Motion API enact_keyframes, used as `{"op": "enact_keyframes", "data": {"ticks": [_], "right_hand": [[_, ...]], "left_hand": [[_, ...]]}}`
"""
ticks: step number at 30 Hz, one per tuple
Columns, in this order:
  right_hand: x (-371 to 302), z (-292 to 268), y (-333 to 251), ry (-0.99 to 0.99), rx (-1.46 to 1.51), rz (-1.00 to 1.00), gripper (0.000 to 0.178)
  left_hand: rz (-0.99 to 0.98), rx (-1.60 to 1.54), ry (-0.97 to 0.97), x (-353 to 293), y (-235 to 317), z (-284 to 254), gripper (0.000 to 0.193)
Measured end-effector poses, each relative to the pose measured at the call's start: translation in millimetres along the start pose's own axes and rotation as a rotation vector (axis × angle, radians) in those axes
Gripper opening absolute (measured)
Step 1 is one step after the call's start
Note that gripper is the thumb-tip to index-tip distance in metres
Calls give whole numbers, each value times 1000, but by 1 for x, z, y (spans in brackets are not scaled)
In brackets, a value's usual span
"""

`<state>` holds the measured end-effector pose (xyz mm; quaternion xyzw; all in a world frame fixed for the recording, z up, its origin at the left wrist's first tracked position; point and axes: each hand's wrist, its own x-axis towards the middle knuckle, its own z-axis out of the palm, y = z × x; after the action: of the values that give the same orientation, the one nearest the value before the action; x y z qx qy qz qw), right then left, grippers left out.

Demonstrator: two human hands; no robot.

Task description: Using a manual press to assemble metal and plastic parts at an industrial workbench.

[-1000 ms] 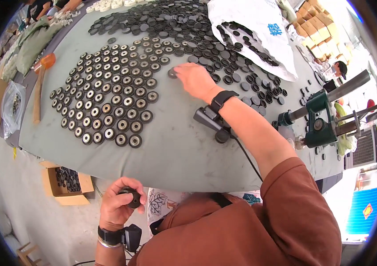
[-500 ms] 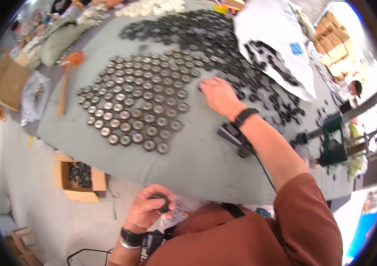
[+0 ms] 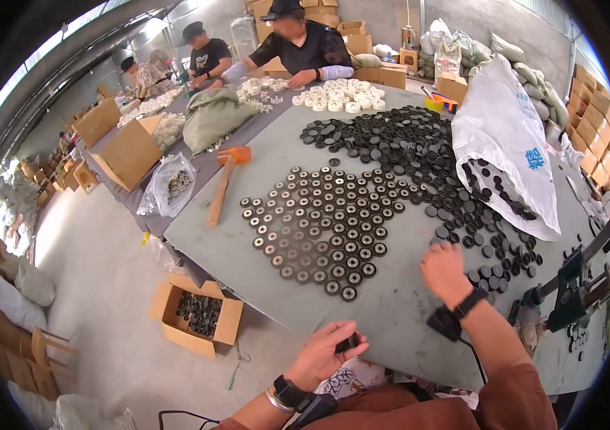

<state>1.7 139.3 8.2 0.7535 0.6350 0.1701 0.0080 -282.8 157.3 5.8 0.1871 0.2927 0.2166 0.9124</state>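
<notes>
My left hand (image 3: 319, 358) is closed around a dark round cap (image 3: 348, 342), off the near edge of the table and in front of my body. Over the table my right hand (image 3: 445, 272) has its fingers curled down at the near edge of the loose black caps (image 3: 419, 154); whatever is under the fingertips is hidden. To its left, black discs with metal centres (image 3: 336, 241) lie in staggered rows, close together. The loose caps form a wide heap behind and to the right of these rows.
A white sack (image 3: 502, 143) spills black caps at the right. An orange-headed mallet (image 3: 224, 190) lies left of the rows. A green metal press (image 3: 570, 287) stands at the right edge. On the floor is a cardboard box (image 3: 232, 322) of dark parts. Co-workers (image 3: 301, 54) sit beyond.
The view has tilted up, bringing the room and co-workers in. My right hand has moved from beside the metal-centred rows to the loose caps at the right. My left hand keeps its cap.
</notes>
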Motion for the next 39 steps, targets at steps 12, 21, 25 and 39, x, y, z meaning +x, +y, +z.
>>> {"op": "enact_keyframes", "data": {"ticks": [12, 21, 25, 39], "right_hand": [[-50, -58, -76, -408, 1389, 33, 31], [-21, -38, -39, -660, 1376, 164, 16], [9, -21, -33, -572, 1473, 410, 16], [74, 10, -57, -557, 1482, 435, 15]], "left_hand": [[51, 184, 174, 20, -19, 23, 19], [190, 488, 215, 21, -13, 15, 16], [366, 644, 328, 31, -6, 4, 16], [349, 639, 332, 26, -2, 0, 17]]}}
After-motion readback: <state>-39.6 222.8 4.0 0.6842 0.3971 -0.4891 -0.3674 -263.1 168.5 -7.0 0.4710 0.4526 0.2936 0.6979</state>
